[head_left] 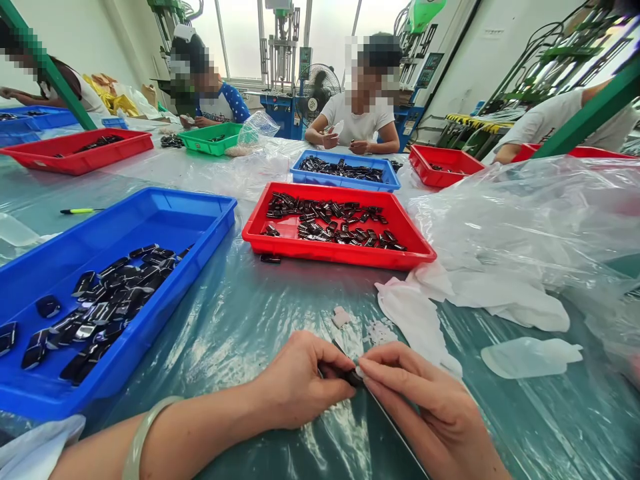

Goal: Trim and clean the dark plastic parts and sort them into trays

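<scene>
Nearest, the left forearm wears a pale bangle (153, 437); its hand (313, 380) curls closed around a small black piece (356, 379) over the table (225, 400). The piece looks light, stiff and slick, probably best held by its edges. The right hand (425, 403), palm inward, pinches its near-right end, fingers nearly straight.

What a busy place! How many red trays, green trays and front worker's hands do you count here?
Red: 4 (near tray, left tray, right tray, partly hidden far-right tray)
Green: 1 (green tray)
Front worker's hands: 2 (left hand, right hand)
Total: 7
</scene>
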Demonstrator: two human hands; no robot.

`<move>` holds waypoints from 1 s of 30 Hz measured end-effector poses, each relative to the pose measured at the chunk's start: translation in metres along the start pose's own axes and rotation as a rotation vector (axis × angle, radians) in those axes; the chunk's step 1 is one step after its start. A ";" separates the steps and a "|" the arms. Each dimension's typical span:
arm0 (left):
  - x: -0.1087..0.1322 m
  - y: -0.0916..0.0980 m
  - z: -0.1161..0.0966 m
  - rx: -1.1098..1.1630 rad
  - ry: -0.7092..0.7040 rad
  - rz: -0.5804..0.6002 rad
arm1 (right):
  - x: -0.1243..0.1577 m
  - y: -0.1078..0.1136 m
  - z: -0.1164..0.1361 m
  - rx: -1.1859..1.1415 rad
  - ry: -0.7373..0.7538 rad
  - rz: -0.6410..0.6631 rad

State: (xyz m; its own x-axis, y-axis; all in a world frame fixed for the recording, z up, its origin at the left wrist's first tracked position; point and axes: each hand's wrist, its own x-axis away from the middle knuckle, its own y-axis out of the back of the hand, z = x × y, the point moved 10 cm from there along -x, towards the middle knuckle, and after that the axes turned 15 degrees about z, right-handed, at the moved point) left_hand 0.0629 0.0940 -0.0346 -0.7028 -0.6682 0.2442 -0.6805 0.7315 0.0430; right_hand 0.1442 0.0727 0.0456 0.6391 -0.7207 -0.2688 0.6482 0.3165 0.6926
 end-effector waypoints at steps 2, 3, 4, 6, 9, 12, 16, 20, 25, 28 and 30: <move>0.000 -0.001 -0.002 -0.008 -0.012 0.008 | 0.000 -0.001 0.002 0.002 0.010 -0.020; 0.000 -0.001 -0.003 -0.012 -0.016 0.011 | 0.001 -0.002 0.002 0.004 0.013 -0.030; 0.000 -0.001 -0.003 -0.016 -0.016 0.010 | 0.001 -0.002 0.003 0.009 0.016 -0.041; 0.000 -0.001 -0.003 -0.017 -0.011 0.008 | 0.003 -0.003 0.004 0.028 0.024 -0.062; -0.001 0.000 -0.001 -0.016 -0.010 0.008 | 0.005 -0.003 0.005 0.058 0.041 -0.085; -0.002 0.000 0.000 -0.020 -0.014 0.013 | 0.006 -0.004 0.005 0.075 0.058 -0.090; -0.002 0.000 -0.001 -0.015 -0.035 0.021 | 0.007 -0.007 0.004 0.072 0.074 -0.070; -0.002 -0.001 -0.001 -0.006 -0.029 0.039 | 0.009 -0.010 0.003 0.064 0.082 -0.048; -0.003 -0.002 0.000 0.009 -0.021 0.039 | 0.011 -0.010 0.004 0.068 0.080 -0.080; -0.002 -0.002 0.000 -0.006 -0.007 0.033 | 0.011 -0.012 0.005 0.069 0.088 -0.084; -0.002 -0.001 0.000 -0.008 -0.007 0.025 | 0.011 -0.013 0.006 0.084 0.096 -0.086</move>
State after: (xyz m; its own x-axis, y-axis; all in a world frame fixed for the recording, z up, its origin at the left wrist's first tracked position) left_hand 0.0651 0.0947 -0.0346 -0.7212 -0.6505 0.2380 -0.6610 0.7491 0.0445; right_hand 0.1405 0.0577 0.0378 0.6220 -0.6792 -0.3896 0.6680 0.2006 0.7167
